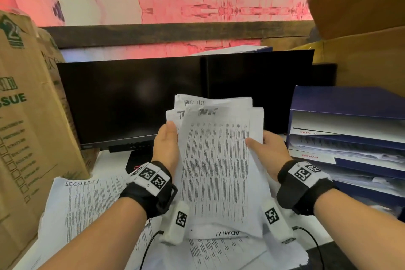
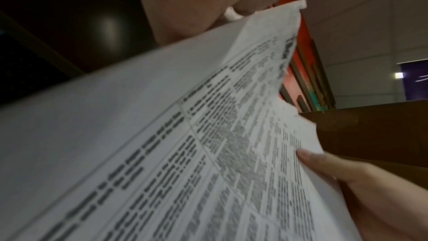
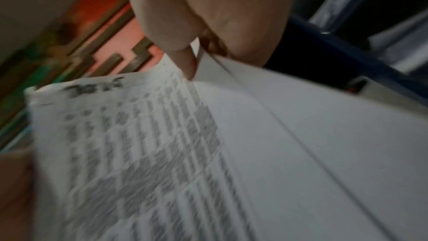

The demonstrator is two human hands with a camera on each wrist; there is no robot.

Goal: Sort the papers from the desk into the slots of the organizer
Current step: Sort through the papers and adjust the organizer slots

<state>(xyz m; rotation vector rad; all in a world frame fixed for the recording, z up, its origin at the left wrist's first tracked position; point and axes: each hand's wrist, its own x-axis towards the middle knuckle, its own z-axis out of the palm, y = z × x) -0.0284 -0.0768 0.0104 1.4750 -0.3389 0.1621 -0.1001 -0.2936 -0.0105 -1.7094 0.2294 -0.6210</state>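
Note:
A bundle of printed white papers (image 1: 215, 166) is held upright in front of the dark monitor. My left hand (image 1: 166, 144) grips its left edge; in the left wrist view the papers (image 2: 185, 135) fill the frame below the palm. My right hand (image 1: 267, 151) pinches the right edge, thumb on the front sheet, and the right wrist view shows that thumb (image 3: 185, 61) pressed on the papers (image 3: 162, 144). The dark blue organizer (image 1: 350, 133) with stacked slots stands at the right, papers in its slots. More sheets, one marked SECURITY (image 1: 87, 204), lie on the desk.
Two dark monitors (image 1: 135, 103) stand behind the papers. A cardboard box (image 1: 28, 116) rises at the left, and more brown boxes (image 1: 368, 28) sit above the organizer. A sheet marked ADMIN (image 1: 228, 233) lies upside down under the bundle. Cables trail at the desk's front.

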